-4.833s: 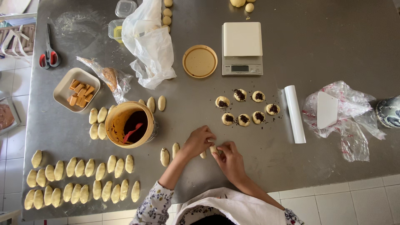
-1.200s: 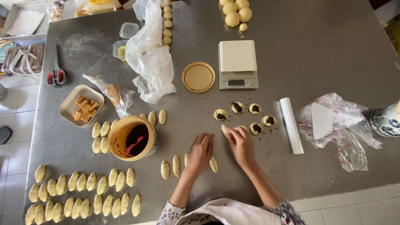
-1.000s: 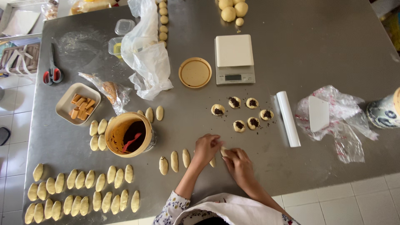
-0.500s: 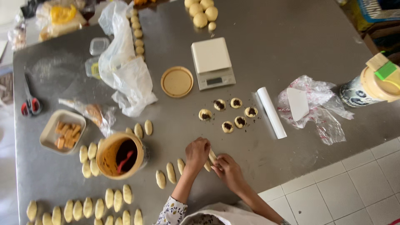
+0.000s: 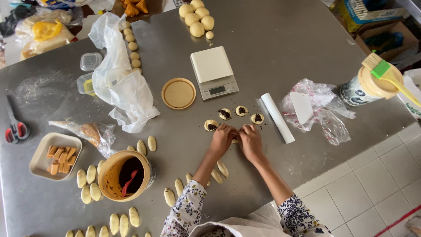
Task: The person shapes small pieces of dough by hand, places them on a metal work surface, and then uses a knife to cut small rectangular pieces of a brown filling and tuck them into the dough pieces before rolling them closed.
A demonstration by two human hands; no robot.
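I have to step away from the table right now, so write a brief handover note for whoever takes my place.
Left hand and right hand are side by side on one dough piece, mostly hidden.
Four flat rounds topped with dark filling lie just beyond the hands.
Closed oval pieces lie nearer the person; more sit by the filling tub.
Plain dough balls sit at the far edge, unfilled.

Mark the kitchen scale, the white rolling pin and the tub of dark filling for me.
kitchen scale (image 5: pixel 212 65), head view, middle of its white weighing platform.
white rolling pin (image 5: pixel 277 117), head view, midway along its barrel.
tub of dark filling (image 5: pixel 106 171), head view, tan inner wall at left.
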